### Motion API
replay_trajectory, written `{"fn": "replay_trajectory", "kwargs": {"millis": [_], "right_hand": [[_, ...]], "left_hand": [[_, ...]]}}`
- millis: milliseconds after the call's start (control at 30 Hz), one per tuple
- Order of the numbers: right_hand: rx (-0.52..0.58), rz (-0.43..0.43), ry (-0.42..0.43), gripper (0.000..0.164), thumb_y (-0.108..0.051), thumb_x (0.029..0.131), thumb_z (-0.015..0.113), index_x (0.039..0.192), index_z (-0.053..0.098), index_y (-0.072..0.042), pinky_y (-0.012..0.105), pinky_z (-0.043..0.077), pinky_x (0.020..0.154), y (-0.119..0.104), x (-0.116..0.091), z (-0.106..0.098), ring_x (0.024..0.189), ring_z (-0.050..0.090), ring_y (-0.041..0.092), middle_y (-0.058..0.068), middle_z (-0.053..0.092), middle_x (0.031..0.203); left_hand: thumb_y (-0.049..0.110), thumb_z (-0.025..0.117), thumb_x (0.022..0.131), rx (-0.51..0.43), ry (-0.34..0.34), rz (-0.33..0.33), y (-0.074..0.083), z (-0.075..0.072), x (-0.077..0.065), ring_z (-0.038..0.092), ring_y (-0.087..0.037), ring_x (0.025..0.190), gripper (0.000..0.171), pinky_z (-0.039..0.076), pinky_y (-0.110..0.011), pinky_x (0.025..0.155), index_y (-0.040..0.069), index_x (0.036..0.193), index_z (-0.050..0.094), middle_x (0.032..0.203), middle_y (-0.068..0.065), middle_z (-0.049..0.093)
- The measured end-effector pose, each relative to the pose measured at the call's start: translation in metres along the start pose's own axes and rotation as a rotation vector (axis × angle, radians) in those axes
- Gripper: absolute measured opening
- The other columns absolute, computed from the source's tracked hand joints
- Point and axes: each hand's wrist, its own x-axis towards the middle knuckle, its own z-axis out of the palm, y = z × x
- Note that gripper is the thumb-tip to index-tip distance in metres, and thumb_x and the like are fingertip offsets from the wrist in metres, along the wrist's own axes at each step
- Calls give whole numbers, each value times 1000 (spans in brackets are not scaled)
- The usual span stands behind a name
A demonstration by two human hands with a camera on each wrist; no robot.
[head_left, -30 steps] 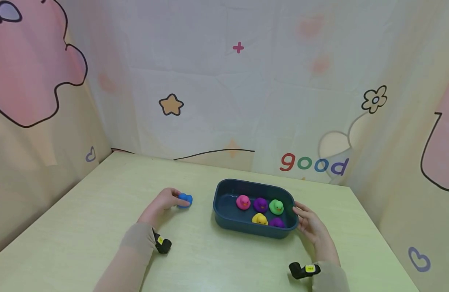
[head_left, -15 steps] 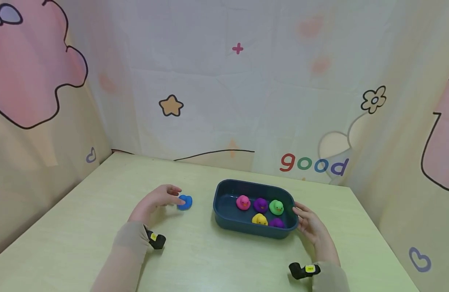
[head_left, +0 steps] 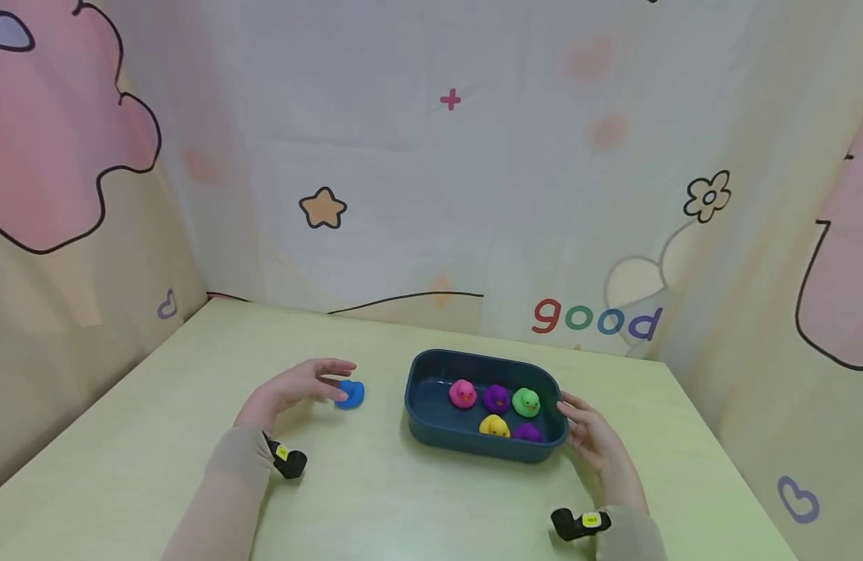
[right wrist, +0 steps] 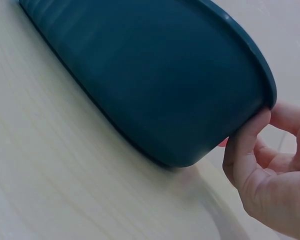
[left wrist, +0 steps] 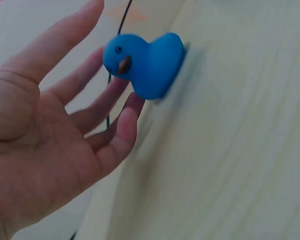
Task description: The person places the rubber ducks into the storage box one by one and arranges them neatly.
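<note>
A blue toy duck (head_left: pixel 350 394) sits on the table, left of a dark blue-green basin (head_left: pixel 438 439). My left hand (head_left: pixel 301 387) lies around the duck with its fingers spread. In the left wrist view, the duck (left wrist: pixel 145 65) rests upright near the fingertips, with thumb and fingers loose about it. At the basin's right end is my right hand (head_left: pixel 595 436), its fingertips resting against the rim and outer wall. Inside the basin are a pink duck (head_left: pixel 462 393), a purple duck (head_left: pixel 496 398), a green duck (head_left: pixel 526 402), a yellow duck (head_left: pixel 495 426) and another purple duck (head_left: pixel 528 432), partly hidden by the front wall.
The pale wooden table (head_left: pixel 375 499) meets a printed curtain (head_left: pixel 403 195) at its back and sides. A black wrist camera (head_left: pixel 288 460) is strapped on the left wrist, another wrist camera (head_left: pixel 578 523) on the right.
My left fingers have let go of the blue duck and spread, and the hand has drawn slightly left. The right hand stays at the basin. The head view has shifted a little.
</note>
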Motion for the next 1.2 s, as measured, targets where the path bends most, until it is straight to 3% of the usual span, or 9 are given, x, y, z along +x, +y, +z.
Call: {"fn": "replay_trajectory", "kwargs": {"millis": [167, 400, 733, 1000, 1200], "right_hand": [[-10, -1, 5, 34, -10, 102, 43, 136, 36, -9, 15, 53, 74, 1, 1, 1, 78, 65, 0, -11, 68, 90], [-1, -2, 17, 43, -10, 103, 44, 143, 29, -6, 14, 53, 73, -1, 0, 2, 77, 65, 0, -11, 68, 89], [-10, 4, 4, 53, -12, 103, 43, 150, 20, -3, 15, 53, 74, -3, -1, 0, 79, 65, -1, -12, 68, 90], [-7, 15, 8, 57, -13, 103, 43, 152, 15, -3, 14, 53, 76, -2, -1, -1, 80, 65, -1, -13, 68, 91], [10, 22, 14, 49, -12, 103, 44, 148, 24, -6, 14, 53, 75, 0, 1, -1, 79, 65, 0, -12, 68, 90]], "left_hand": [[13, 72, 88, 23, -96, 34, -10, -6, 4, 36, -42, 139, 67, 23, -62, 115, 3, 147, 42, 153, -19, 38], [6, 69, 88, 14, -148, 30, -15, -13, 6, 34, -43, 140, 62, 22, -63, 115, 4, 145, 45, 151, -22, 40], [3, 69, 87, 77, -97, 2, -9, -8, 12, 40, -41, 136, 56, 23, -63, 115, 6, 140, 53, 146, -20, 48], [9, 73, 87, 93, -79, 17, -9, -4, 15, 42, -42, 135, 48, 29, -58, 114, 0, 132, 59, 152, -25, 37], [17, 70, 90, 71, -67, 14, -10, -4, 11, 52, -29, 120, 50, 42, -47, 106, -4, 133, 55, 135, -21, 55]]}}
